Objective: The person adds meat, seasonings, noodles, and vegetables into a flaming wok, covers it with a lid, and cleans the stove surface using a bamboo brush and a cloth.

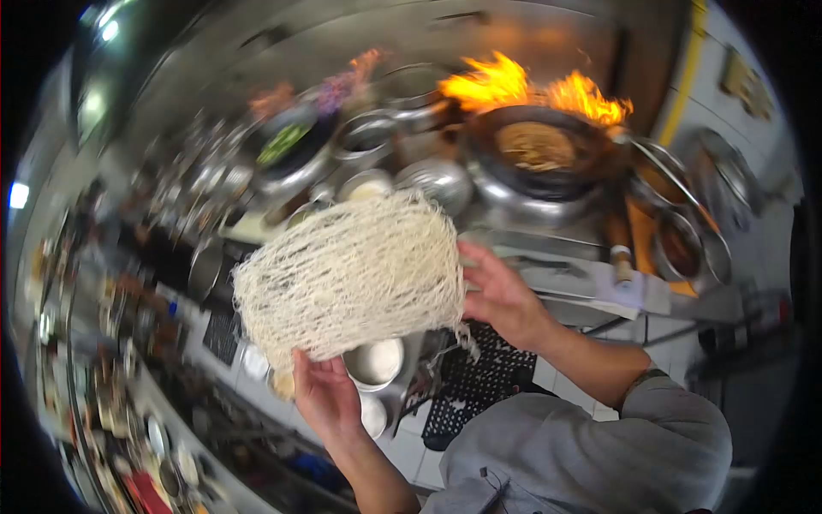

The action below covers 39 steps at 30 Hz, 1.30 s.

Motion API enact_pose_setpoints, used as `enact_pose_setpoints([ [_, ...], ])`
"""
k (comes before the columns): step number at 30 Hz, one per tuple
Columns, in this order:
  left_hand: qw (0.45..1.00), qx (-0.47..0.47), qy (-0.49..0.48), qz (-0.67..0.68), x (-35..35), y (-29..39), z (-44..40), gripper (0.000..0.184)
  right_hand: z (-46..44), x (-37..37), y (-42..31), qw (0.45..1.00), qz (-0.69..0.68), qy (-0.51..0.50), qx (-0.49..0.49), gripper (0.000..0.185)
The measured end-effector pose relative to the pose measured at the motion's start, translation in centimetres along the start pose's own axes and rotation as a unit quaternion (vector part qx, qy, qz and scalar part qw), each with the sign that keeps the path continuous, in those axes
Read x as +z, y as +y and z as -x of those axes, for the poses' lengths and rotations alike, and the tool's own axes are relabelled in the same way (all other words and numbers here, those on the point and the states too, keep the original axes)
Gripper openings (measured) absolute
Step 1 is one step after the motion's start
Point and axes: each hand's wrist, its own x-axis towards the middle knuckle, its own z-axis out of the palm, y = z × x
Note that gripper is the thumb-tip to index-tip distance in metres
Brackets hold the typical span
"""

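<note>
The person's left hand [330,398] and right hand [512,308] are holding a pale noodle block [351,278] in the air, before the wok [561,154]. The left fingers are pinching its lower edge, and the right fingers, slightly spread, are gripping its right end; how far they are reaching behind, I cannot tell. The strands are looking dry and brittle, so supporting both sides evenly is probably working better than squeezing hard.

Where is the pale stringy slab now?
In the head view, the slab is just left of centre, left hand at its lower edge, right hand at its right edge.
</note>
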Motion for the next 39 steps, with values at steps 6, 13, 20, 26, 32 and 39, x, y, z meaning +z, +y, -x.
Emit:
enact_pose_setpoints([
  [6, 0.964, -0.199, -0.174, 0.007, 16.5, -17.8, -4.1, 0.036, 0.1, -12.2, -12.6, 0.950, 0.006, 0.237, -0.202, 0.063],
  [13, 0.632, 0.298, -0.436, -0.568, 27.1, -20.1, -2.7, 0.071, -2.5, -19.7, -26.4, 0.808, 0.452, 0.200, -0.321, 0.071],
  [20, 0.382, 0.447, -0.559, -0.584, 41.5, -21.4, -12.6, 0.081, -15.0, -18.6, -29.1, 0.562, 0.792, 0.059, -0.232, 0.078],
  [26, 0.339, 0.474, -0.467, -0.665, 43.8, -22.3, -24.9, 0.056, -27.8, -18.9, -28.4, 0.506, 0.825, 0.036, -0.247, 0.071],
  [32, 0.386, 0.477, -0.373, -0.696, 44.2, -27.3, -45.0, 0.034, -27.3, -18.4, -30.0, 0.539, 0.803, 0.081, -0.241, 0.072],
  [39, 0.350, 0.333, -0.364, -0.797, 33.0, -46.3, -66.0, 0.027, -15.3, -21.9, -27.8, 0.549, 0.783, 0.292, 0.019, 0.067],
])
